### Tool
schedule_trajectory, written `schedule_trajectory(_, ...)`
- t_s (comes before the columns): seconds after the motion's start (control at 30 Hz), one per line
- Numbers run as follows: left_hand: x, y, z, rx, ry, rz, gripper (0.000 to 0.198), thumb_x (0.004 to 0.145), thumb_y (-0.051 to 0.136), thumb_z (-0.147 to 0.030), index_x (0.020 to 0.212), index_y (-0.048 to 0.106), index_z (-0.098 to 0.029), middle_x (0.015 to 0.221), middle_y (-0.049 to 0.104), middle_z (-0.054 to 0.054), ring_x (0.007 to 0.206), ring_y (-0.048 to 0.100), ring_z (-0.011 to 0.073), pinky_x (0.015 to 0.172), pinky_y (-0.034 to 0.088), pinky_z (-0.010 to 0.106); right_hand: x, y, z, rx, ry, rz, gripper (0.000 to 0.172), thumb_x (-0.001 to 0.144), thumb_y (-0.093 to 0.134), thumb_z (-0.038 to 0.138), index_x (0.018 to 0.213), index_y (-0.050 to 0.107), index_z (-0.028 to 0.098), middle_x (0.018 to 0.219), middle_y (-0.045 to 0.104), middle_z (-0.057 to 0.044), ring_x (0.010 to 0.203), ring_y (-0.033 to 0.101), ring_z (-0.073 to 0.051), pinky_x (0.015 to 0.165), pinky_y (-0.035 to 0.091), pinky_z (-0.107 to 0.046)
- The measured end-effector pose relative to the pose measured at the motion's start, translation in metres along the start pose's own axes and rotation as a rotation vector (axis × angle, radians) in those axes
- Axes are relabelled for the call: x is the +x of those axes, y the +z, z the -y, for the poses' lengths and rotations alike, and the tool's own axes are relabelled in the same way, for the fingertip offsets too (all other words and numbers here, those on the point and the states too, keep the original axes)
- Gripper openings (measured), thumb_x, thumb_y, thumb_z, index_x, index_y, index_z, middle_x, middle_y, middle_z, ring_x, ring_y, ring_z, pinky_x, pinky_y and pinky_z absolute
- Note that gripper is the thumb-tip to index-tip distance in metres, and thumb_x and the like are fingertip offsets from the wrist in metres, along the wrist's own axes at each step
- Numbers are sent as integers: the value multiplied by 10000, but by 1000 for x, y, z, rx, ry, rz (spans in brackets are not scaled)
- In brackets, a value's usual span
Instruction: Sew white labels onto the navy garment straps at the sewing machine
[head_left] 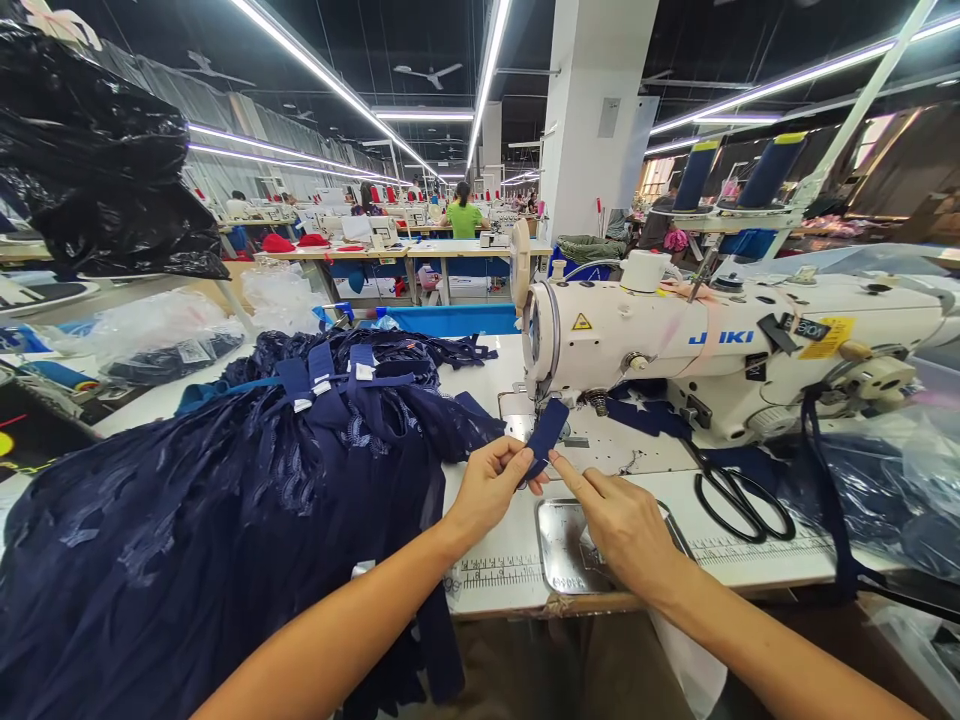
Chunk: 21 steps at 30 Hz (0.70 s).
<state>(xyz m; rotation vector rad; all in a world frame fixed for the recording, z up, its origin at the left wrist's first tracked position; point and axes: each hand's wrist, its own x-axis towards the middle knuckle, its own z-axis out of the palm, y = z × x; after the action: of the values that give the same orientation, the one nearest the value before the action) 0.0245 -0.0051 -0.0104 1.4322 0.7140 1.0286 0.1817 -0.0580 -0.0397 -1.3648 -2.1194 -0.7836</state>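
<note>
Strip (547, 430): navy, flat, one piece; held aslant above the table (517, 530), upper end close to the needle area of the machine (630, 320), lower end in the left hand (491, 485).
Left hand: pinching the strip, thumb on top, other fingers partly behind it.
Right hand (622, 520): index finger stretched out, tip at the strip's right edge; remaining fingers curled, thumb hidden; whether it grips the strip as well cannot be told.
Machine: white, blue JUKI lettering, yellow warning triangle; stands on the table beyond the hands.
Tray (556, 560): metal, shallow, at the table's near edge; partly covered by the right hand.
Ruler (499, 572): scale along the near edge, seen on either side of the tray.
Scissors (739, 490): black handles; lying to the right of the right hand.
Garments (225, 520): navy heap, left of the left hand, hanging over the near edge.
Tags (364, 371): white, on navy bands atop the heap.
Black bag (90, 150): shiny plastic, upper left.
Cones (696, 178): two, navy thread, yellow tops; on a stand above the machine.
Clear bag (870, 480): far right, dark contents.
Worker (463, 215): green top, in the background among further tables.
Red cloth (276, 243): on a background table, left.
Column (600, 120): white, behind the machine.
Lights (322, 70): long, lit, overhead.
</note>
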Motion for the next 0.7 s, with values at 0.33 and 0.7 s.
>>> schedule_trajectory(0.33, -1, -2, -2, -6, -8, 18, 288, 736, 551, -415, 642, 497, -148, 562, 592, 0, 527, 535, 106, 608, 434, 248, -3, 8, -2, 76, -22, -30, 521, 738, 292, -21, 1214, 448, 122, 601, 458, -2, 482, 396, -121, 464, 321, -246)
schedule_trajectory(0.7, 0, 2, 7, -10, -46, 129, 288, 717, 562, -414, 651, 515, -138, 524, 563, -12, 466, 499, 86, 530, 386, 218, 8, 3, 6, 646, 120, 2, 365, 851, 301, 110, 1169, 479, 135, 667, 576, -23, 537, 495, -121, 523, 413, -242)
